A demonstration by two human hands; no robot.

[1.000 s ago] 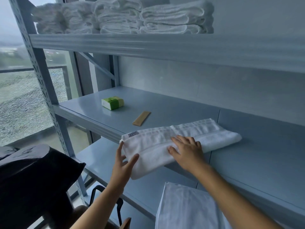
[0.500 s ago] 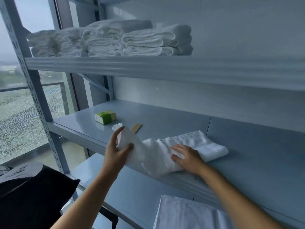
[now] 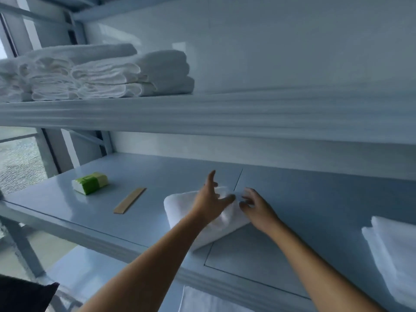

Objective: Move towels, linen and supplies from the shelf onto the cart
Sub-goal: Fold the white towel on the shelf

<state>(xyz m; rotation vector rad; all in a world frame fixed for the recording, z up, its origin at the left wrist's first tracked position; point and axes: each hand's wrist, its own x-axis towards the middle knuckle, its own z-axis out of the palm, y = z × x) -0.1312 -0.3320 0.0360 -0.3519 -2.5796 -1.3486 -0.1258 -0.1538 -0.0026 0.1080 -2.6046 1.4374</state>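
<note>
A white towel [image 3: 180, 208], folded over on itself, lies on the middle shelf [image 3: 315, 210] near its front edge. My left hand [image 3: 210, 202] lies on top of the towel with fingers spread and straight. My right hand [image 3: 256, 207] touches the towel's right end, fingers loosely bent; whether it pinches the cloth is unclear. A green and white packet [image 3: 90, 183] and a flat tan wooden strip [image 3: 130, 200] lie on the same shelf to the left. Stacks of folded white towels [image 3: 108, 75] fill the upper shelf.
More folded white linen [image 3: 396, 255] sits at the right end of the middle shelf, and a white sheet [image 3: 202, 300] lies on the shelf below. A black object [image 3: 22, 296] is at the bottom left. A window [image 3: 20, 163] stands behind the shelf's left post.
My left hand carried the towel's left end over to the right, folding it in half, and now lies flat on it. The view tilted upward, showing more of the upper shelf.
</note>
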